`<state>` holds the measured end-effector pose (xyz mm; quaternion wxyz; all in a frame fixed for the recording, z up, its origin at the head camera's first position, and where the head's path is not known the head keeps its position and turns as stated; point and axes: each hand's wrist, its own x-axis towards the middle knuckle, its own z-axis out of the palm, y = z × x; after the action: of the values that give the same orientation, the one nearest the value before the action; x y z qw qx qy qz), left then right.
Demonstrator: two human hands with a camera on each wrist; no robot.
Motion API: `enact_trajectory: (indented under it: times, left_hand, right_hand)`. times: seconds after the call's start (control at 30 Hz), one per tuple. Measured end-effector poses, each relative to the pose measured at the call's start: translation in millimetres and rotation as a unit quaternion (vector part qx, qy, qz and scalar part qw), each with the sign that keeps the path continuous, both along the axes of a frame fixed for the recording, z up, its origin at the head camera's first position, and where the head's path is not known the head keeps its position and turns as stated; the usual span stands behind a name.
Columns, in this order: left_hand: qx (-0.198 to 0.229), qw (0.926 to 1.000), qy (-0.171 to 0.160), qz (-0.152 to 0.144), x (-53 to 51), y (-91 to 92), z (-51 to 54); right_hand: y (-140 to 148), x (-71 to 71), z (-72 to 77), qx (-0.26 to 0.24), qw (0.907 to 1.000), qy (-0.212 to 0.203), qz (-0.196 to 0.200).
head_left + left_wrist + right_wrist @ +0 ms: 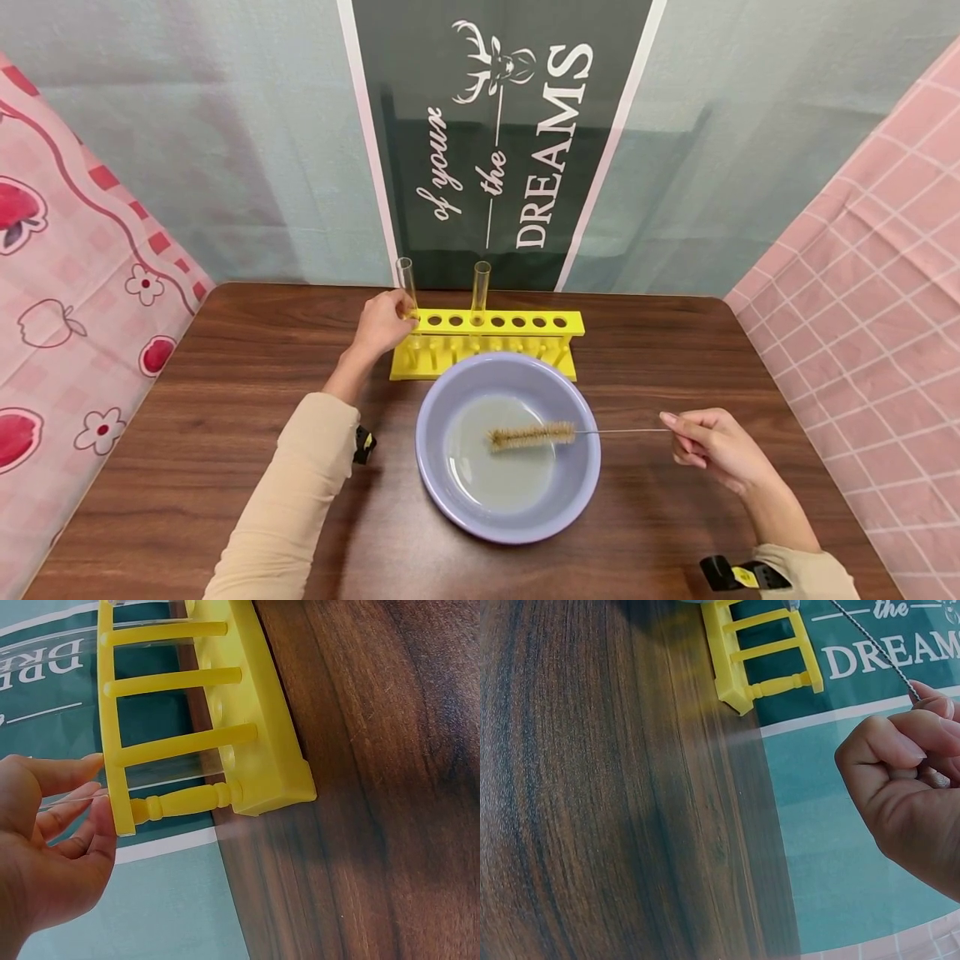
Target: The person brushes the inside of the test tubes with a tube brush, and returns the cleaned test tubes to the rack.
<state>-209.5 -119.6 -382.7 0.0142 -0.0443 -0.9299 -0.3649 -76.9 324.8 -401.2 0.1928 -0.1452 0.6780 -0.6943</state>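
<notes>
My left hand (384,323) pinches a clear glass test tube (405,271) at the left end of the yellow test tube rack (528,329). The tube stands upright in the end hole, its lower part partly hidden by the fingers. In the left wrist view, the fingertips touch the rack's top bar (112,727). A second test tube (481,287) stands nearer the rack's middle. My right hand (723,454) pinches the thin twisted wire handle (877,645) of a test tube brush (532,436). Its tan bristles lie over the purple basin (429,467), which holds cloudy water (495,487).
The basin stands directly in front of the rack on the dark wooden table (652,517). A grey-green cloth (285,167) with a dark lettered panel hangs behind the table. Pink patterned cloths (885,250) hang at both sides.
</notes>
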Motion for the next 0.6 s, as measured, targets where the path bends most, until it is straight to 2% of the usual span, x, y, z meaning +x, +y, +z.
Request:
enact_trajectory:
  times: [0.17,0.23,0.33,0.47,0.6]
  left_hand:
    - [-0.013,0.9999,-0.001,-0.001,5.0,-1.5,2.9]
    - [-0.028,0.9996,-0.007,0.0,8.5,-3.5,7.4]
    - [-0.057,0.9978,-0.034,-0.003,15.3,-7.2,18.6]
    - [-0.083,0.993,-0.079,-0.029,24.9,-6.7,36.3]
    - [-0.076,0.9897,-0.098,-0.071,32.9,3.1,51.0]
  right_hand:
    - [0,-0.6,-1.7,-0.014,0.9999,-0.007,0.005]
    - [1,-0.8,-2.7,-0.02,0.9997,-0.009,0.007]
    - [1,-1.3,-3.4,-0.022,0.9997,-0.009,0.007]
    - [0,-2.2,-2.9,-0.023,0.9997,-0.005,0.006]
    - [0,-3.3,-2.4,-0.028,0.9996,-0.002,0.009]
